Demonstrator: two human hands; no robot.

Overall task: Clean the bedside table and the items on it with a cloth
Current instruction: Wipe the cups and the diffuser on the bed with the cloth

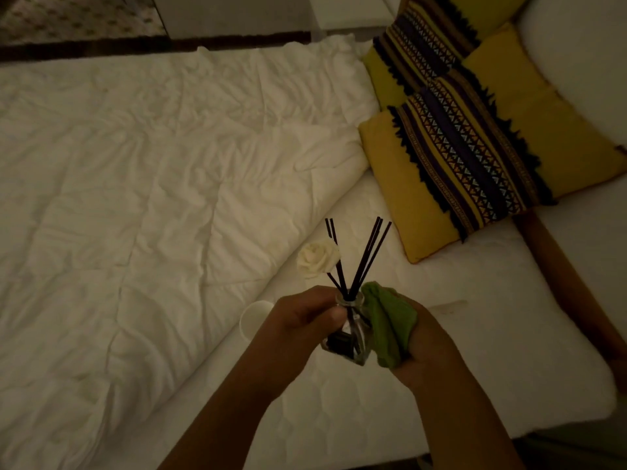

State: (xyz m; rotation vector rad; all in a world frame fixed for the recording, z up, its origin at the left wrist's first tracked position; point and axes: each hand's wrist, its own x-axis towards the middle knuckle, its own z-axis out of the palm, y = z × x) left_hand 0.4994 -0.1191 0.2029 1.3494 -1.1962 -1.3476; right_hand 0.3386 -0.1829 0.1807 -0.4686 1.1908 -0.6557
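A clear glass reed diffuser bottle (pixel 353 337) with several dark sticks (pixel 364 256) and a cream paper rose (pixel 317 259) is held up over the bed. My left hand (pixel 302 320) grips the bottle at its neck, thumb across the glass. My right hand (pixel 431 337) holds a green cloth (pixel 388 325) and presses it against the bottle's right side. The bedside table is out of view.
A white cup (pixel 252 320) lies on the mattress (pixel 458 385) behind my left hand. A rumpled white duvet (pixel 152 198) covers the left of the bed. Yellow patterned cushions (pixel 475 147) lie at the upper right, beside a wooden bed frame (pixel 570 286).
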